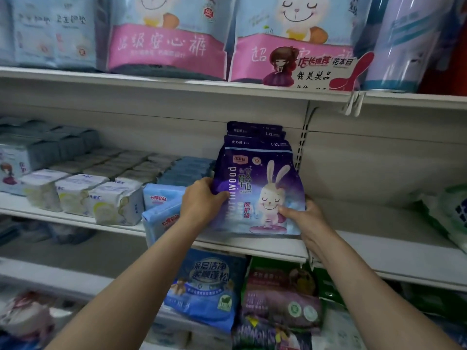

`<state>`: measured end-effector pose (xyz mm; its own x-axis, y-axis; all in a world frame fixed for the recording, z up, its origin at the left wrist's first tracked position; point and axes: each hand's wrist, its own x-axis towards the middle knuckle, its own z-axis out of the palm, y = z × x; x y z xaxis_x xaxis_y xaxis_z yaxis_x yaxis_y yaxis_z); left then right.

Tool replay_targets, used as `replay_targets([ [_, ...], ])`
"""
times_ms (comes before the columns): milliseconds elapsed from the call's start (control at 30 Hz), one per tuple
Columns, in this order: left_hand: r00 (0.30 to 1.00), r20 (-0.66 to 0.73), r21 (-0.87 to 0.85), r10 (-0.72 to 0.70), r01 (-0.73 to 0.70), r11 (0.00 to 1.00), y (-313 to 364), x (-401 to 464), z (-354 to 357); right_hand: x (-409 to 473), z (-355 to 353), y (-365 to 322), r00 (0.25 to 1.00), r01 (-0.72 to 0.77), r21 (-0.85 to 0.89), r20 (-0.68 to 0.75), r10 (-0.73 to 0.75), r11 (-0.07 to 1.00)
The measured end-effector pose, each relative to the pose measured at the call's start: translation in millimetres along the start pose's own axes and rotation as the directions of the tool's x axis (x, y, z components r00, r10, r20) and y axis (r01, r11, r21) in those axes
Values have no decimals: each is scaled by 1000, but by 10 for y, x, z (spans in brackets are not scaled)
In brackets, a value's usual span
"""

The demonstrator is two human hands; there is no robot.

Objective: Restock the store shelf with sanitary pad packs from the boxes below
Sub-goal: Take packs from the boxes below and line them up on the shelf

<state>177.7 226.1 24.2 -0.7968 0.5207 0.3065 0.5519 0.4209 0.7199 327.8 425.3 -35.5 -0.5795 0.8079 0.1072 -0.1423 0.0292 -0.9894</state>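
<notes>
A stack of purple pad packs with a white rabbit point(257, 183) stands upright on the middle white shelf point(379, 246), just left of the slotted upright. My left hand point(202, 200) grips the stack's left edge, thumb on the front pack. My right hand point(307, 218) grips the lower right corner, thumb on the front. At least three packs show, one behind another.
Left of the stack lie light blue packs point(164, 208) and white ABC packs point(75, 195). The upper shelf holds large pink-and-blue rabbit packs point(166, 39) and a paper sign point(316, 69). Blue point(207, 289) and purple-green packs point(280, 291) stand below. A green pack point(449, 213) lies far right.
</notes>
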Motion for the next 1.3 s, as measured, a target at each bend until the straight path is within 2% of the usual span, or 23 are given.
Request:
replay_targets([
  [200, 998, 26, -20, 49, -48, 999, -27, -44, 0, 0, 46, -24, 994, 14, -3, -108, -14, 1000],
  [467, 997, 70, -3, 9, -9, 1000, 46, 62, 2, -5, 181, -70, 983, 22, 39, -184, -14, 999],
  [667, 993, 107, -97, -40, 51, 994, 29, 165, 56, 3, 252, -75, 975, -10, 122, -218, 37, 992],
  [733, 986, 145, -179, -79, 104, 978, 46, 222, 69, 36, 277, -74, 970, -16, 129, -237, 47, 991],
  [800, 958, 236, -381, -165, 248, 891, 81, 281, 74, 72, 298, -90, 967, -14, 126, -250, 45, 992],
  [867, 912, 327, -571, -247, 399, 718, 142, 327, 44, 114, 321, -107, 965, -10, 107, -261, 38, 994],
  [967, 869, 388, -683, -309, 495, 537, 196, 400, -1, 178, 349, -113, 958, -16, 74, -286, 36, 997],
  [1133, 838, 454, -700, -302, 545, 462, 203, 480, 70, 282, 400, -90, 956, -24, 49, -290, 37, 999],
  [1300, 837, 414, -707, -359, 544, 452, 233, 514, 158, 383, 447, -90, 952, -23, 22, -304, 29, 999],
])
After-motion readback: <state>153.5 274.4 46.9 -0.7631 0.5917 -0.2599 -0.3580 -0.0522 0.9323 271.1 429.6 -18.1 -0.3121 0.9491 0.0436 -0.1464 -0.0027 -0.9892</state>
